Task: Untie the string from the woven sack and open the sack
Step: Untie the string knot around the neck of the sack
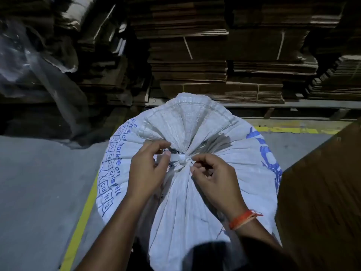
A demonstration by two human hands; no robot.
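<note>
A full white woven sack (230, 163) with blue print stands upright in front of me, its top gathered into a bunched neck. A flat white string (180, 158) is knotted around that neck. My left hand (145, 169) pinches the string's left end between thumb and fingers. My right hand (212, 171), with an orange band at the wrist, pinches the string just right of the knot. The sack's mouth fans out closed above the knot.
Stacks of flattened cardboard (224, 61) on pallets fill the background. Crumpled clear plastic (35, 61) hangs at the left. A brown cardboard box (322, 192) stands close on the right. Yellow floor lines (82, 218) run beside the sack on grey concrete.
</note>
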